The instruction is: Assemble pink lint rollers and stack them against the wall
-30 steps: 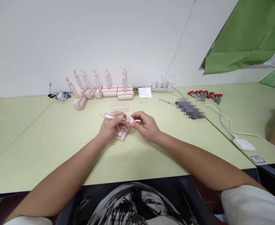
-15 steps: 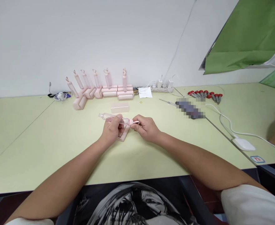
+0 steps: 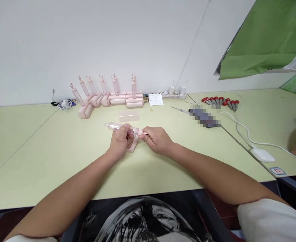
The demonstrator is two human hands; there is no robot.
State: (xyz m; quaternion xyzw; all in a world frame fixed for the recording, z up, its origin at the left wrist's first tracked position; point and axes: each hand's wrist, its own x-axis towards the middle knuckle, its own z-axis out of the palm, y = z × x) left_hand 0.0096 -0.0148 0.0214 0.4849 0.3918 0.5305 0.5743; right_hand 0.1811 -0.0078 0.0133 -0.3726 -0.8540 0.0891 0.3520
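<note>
My left hand (image 3: 120,143) is closed round a clear, pinkish tube (image 3: 114,125), tilted slightly down to the right. At the tube's right end is a pale pink cap (image 3: 140,132). My right hand (image 3: 158,139) is closed beside that cap, pinching the pale pink strap (image 3: 145,133) that comes off it; most of the strap is hidden by the fingers. Beneath my left hand lies a pale pink frame-like piece (image 3: 133,145), partly covered. A translucent pink rectangular cover (image 3: 129,116) rests on the table just beyond my hands.
Along the wall stand several pink cases (image 3: 85,110) with upright looped tubes (image 3: 104,85). A power strip (image 3: 174,96), a white paper (image 3: 155,99), red-ended grey tools (image 3: 230,103), a blurred-out dark object (image 3: 205,116) and a white charger (image 3: 262,155) with its cable lie rightward.
The tube has shifted slightly left in my left hand's grip. My right fingers have closed in tighter on the strap, so less of it shows.
</note>
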